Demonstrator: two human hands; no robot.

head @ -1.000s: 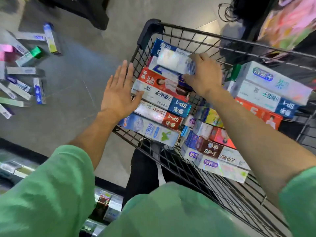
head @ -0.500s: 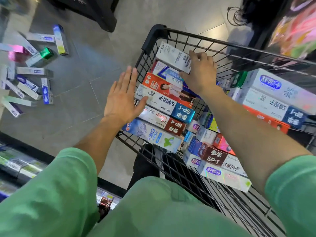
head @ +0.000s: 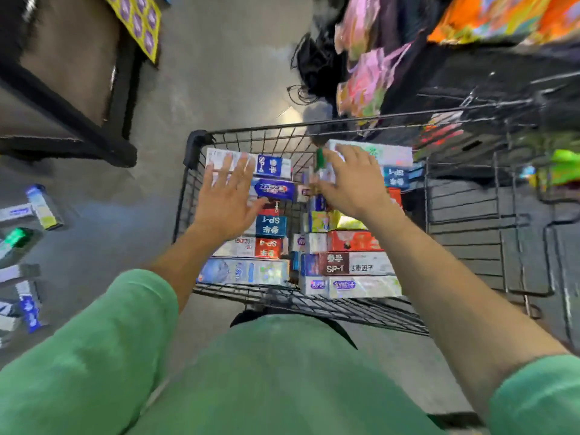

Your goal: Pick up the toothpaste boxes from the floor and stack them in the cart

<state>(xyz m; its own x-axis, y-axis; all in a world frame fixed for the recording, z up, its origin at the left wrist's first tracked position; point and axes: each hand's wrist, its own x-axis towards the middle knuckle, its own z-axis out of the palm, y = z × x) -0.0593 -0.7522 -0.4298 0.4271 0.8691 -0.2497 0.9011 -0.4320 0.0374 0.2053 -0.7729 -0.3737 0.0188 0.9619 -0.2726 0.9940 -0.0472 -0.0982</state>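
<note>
The toothpaste boxes in the cart [head: 251,271] lie flat in two stacks, one along the left side and one to its right, their printed faces turned up. The left stack runs from a pale blue box nearest the person to a white and blue box [head: 270,166] against the far wall. The right stack [head: 354,263] shows brown, red, white and yellow boxes, with a pale box [head: 389,153] lying on top at the far end.

The left hand [head: 227,204] lies over the far part of the left stack, palm down, fingers straight and spread, the fingertips over the white and blue box. The right hand [head: 353,183] is over the far part of the right stack, fingers loosely bent toward the pale box; motion blur hides whether they grip anything, so I cannot tell.

The black wire cart [head: 196,146] stands on a grey floor [head: 219,73]. More toothpaste boxes on the floor [head: 44,207] lie scattered well to the left of the cart. A dark shelf frame [head: 78,120] stands at upper left, and colourful packets [head: 364,86] hang at upper right. Green sleeves [head: 94,356] cover the person's upper arms.
</note>
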